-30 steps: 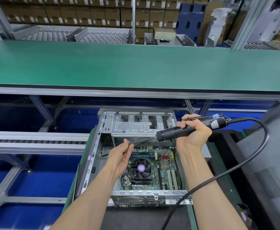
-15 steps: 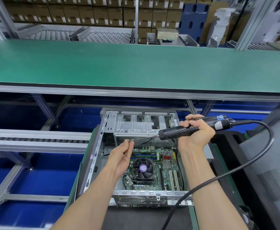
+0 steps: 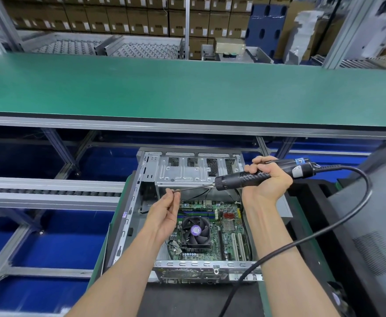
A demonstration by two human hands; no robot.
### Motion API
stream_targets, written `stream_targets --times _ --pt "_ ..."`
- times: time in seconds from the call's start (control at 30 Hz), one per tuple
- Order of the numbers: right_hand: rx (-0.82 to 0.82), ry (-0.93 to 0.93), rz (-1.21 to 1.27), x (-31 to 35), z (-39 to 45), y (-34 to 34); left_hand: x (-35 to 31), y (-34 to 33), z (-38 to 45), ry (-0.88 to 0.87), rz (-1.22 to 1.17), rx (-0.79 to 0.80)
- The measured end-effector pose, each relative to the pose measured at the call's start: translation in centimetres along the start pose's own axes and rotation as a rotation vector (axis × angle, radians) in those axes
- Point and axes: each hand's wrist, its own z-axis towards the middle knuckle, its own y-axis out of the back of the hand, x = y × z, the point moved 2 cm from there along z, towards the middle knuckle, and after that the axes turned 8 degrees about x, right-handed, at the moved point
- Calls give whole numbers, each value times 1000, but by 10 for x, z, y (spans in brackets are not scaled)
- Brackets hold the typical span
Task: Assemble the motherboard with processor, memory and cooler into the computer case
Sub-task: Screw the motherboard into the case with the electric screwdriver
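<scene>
An open grey computer case (image 3: 128, 225) lies flat in front of me. Inside it sits the green motherboard (image 3: 228, 234) with a black cooler fan (image 3: 196, 231) and memory sticks (image 3: 187, 212). My right hand (image 3: 266, 183) grips a black electric screwdriver (image 3: 244, 178), held nearly level above the case with its bit pointing left. My left hand (image 3: 164, 216) pinches the tip of the bit (image 3: 176, 191) between thumb and fingers; whether a screw is there is too small to tell.
The screwdriver's black cable (image 3: 338, 225) loops to the right and down past the case's rear panel (image 3: 205, 272). A grey case cover (image 3: 375, 236) lies at the right. A green conveyor belt (image 3: 187, 88) runs across behind, a roller track (image 3: 50, 191) at left.
Both hands and the screwdriver have risen slightly together above the case. The left fingers stay at the bit's tip.
</scene>
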Motion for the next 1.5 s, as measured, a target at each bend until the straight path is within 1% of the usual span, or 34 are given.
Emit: stream_targets --times 0.37,0.57,0.67,0.77,0.83,0.9,0.97,1.03,1.1,1.13,1.2,1.37,1.5 --pt "-4 -16 1 2 0 -2 -1 1 1 -43 48 35" --pt "19 -20 1 5 -1 1 0 0 1 -52 194 39" --pt "48 5 -38 10 -1 0 3 -2 1 -56 234 60" --pt "113 47 -77 20 1 -6 4 -3 0 -26 304 84" --pt "160 82 -133 27 6 -9 3 -1 0 -12 368 6" --pt "215 158 -273 34 10 -10 2 5 4 -17 511 -115" --pt "273 231 -490 33 10 -10 3 9 8 -14 762 -186" --pt "325 246 -690 23 7 -5 7 8 12 -23 1126 -206" --pt "368 217 -806 10 5 3 14 4 13 -55 1494 -186" --pt "387 195 -840 4 4 7 17 3 14 -75 1609 -172" --pt "412 161 -877 -5 3 12 19 4 17 -95 1702 -157" --pt "384 129 -912 -11 7 21 15 4 21 -47 1719 -133" --pt "372 126 -903 -13 11 22 14 4 22 -46 1716 -122"
